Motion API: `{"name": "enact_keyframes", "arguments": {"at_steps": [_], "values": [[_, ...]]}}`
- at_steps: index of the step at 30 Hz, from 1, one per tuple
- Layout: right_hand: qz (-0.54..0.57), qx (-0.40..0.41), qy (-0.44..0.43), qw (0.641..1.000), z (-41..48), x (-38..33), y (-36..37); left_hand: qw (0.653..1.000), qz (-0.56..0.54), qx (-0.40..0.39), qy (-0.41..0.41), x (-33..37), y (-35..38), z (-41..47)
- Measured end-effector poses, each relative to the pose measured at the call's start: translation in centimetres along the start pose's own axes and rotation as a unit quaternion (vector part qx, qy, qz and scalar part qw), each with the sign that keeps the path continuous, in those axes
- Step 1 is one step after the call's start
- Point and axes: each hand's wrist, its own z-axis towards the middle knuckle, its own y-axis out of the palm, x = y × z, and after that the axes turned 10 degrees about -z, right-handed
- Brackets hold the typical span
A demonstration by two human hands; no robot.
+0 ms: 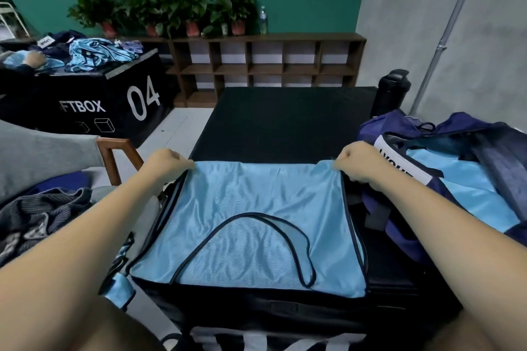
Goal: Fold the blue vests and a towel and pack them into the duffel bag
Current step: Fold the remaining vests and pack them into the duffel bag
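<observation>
Black counter [285,122] carries a blue vest [251,208] spread flat, far corners pinched in the fingers of left hand [168,164] and right hand [360,165], so this fold seems barely begun, while just right the open duffel bag [405,236] already holds blue fabric [462,185].

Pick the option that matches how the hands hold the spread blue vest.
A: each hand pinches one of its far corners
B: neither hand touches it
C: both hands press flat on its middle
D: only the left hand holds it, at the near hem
A: the left hand and the right hand each grip a far corner of the blue vest, which lies spread between them.
</observation>
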Motion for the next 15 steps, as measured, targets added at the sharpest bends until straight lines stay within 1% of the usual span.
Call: {"name": "enact_keyframes", "arguments": {"at_steps": [2, 5, 7, 11, 13, 15], "values": [[0.019, 0.035, 0.014, 0.999, 0.3, 0.1, 0.2, 0.998, -0.057, -0.002, -0.019, -0.5, -0.4, 0.7], [-0.034, -0.002, 0.021, 0.999, 0.0, 0.2, 0.6, 0.992, -0.115, -0.015, -0.046, -1.6, -1.1, 1.1], [-0.053, 0.002, 0.019, 0.998, -0.2, 0.1, 0.6, 0.989, -0.133, -0.021, -0.061, -2.4, -1.4, 1.2], [-0.013, -0.037, 0.023, 0.999, -0.7, -0.1, 0.5, 0.990, -0.115, -0.048, -0.068, -3.7, -1.9, 0.5], [-0.037, -0.058, 0.019, 0.997, -0.8, 0.0, 0.6, 0.993, -0.092, -0.047, -0.058, -3.8, -1.8, -0.2], [-0.082, -0.046, 0.007, 0.996, -0.9, 0.0, 0.7, 0.996, -0.069, -0.032, -0.051, -3.3, -1.6, -1.0]]}}
